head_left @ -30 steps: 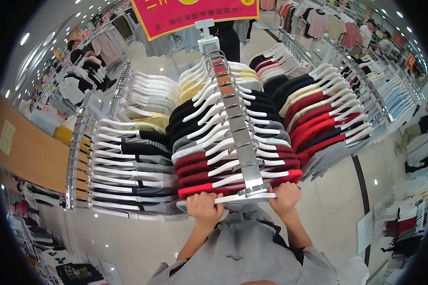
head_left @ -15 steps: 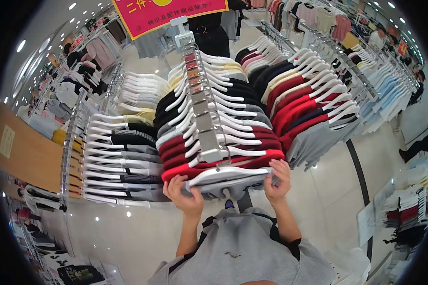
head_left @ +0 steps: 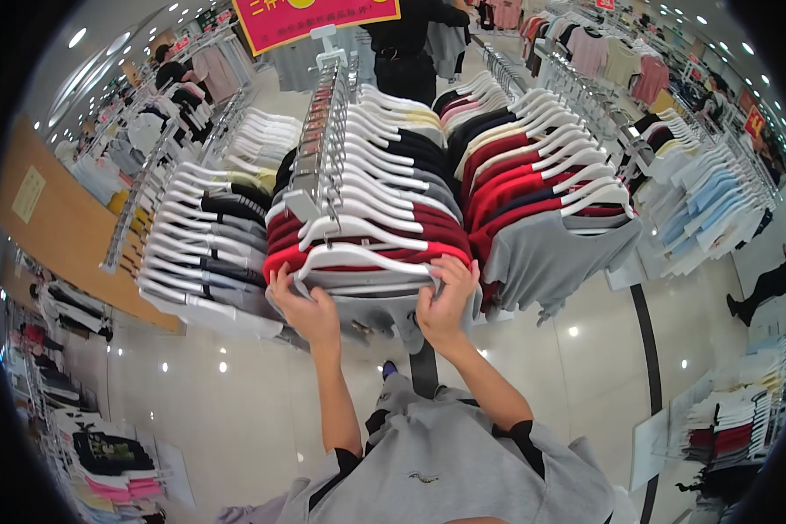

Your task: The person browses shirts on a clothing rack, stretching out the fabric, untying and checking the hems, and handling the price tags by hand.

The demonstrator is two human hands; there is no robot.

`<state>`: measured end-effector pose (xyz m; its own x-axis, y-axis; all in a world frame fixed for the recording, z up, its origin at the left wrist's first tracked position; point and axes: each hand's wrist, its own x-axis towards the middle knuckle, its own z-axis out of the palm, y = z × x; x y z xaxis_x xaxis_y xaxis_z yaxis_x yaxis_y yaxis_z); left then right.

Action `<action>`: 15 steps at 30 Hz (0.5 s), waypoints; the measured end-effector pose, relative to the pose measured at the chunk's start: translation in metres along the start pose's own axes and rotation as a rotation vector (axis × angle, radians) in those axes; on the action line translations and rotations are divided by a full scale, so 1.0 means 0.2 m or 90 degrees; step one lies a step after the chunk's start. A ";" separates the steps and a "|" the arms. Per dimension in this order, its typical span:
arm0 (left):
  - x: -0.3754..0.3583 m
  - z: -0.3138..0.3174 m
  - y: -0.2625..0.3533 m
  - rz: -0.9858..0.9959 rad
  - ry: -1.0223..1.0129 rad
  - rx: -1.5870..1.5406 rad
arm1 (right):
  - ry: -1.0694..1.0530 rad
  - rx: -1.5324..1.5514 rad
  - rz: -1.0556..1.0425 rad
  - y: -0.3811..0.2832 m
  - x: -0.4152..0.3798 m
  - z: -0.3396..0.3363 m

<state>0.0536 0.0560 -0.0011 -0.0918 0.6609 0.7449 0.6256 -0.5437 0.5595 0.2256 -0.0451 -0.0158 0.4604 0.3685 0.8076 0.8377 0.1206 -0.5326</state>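
Note:
At the near end of a metal clothes rail (head_left: pixel 320 144), a grey T-shirt (head_left: pixel 371 312) hangs on a white hanger (head_left: pixel 358 255). My left hand (head_left: pixel 307 310) grips its left shoulder, fingers behind the cloth and thumb toward me. On the opposite shoulder, my right hand (head_left: pixel 446 301) has a similar hold, its fingertips beside the bright red garment (head_left: pixel 279 262) just behind. Dark red garments (head_left: pixel 437 225) come after that, then grey and black ones. Parts of the fingers are hidden by fabric.
Hanging clothes line both sides, with white-hangered shirts (head_left: pixel 205 284) at left and red and grey tops (head_left: pixel 559 253) at right. A pink-red sign (head_left: pixel 314 19) tops the rail. Beyond it stands a person in black (head_left: pixel 402 52). The floor (head_left: pixel 533 349) is glossy tile.
My view has shifted, and the rail's near end appears farther left and higher. Both hands stay at the grey T-shirt's shoulders, and more of its front shows now.

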 end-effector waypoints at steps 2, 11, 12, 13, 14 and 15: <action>-0.01 -0.03 0.06 -0.008 0.003 0.011 | -0.023 0.016 -0.004 -0.03 -0.02 -0.03; 0.06 -0.10 0.08 -0.072 0.007 0.021 | -0.021 0.043 0.001 0.02 0.10 -0.14; 0.07 -0.08 0.07 -0.071 0.010 0.021 | -0.048 0.048 0.037 0.05 0.12 -0.15; 0.06 -0.05 0.05 -0.079 0.028 -0.028 | -0.003 0.040 -0.023 0.05 0.14 -0.14; 0.05 -0.04 0.03 -0.089 0.042 -0.075 | -0.004 0.039 -0.022 0.05 0.14 -0.13; 0.04 -0.03 0.04 -0.080 0.046 -0.066 | -0.002 0.059 -0.053 0.04 0.14 -0.11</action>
<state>0.0529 0.0538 0.0122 -0.2223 0.6904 0.6884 0.5233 -0.5113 0.6817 0.2525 -0.0548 0.0082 0.3898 0.3573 0.8488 0.8420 0.2350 -0.4856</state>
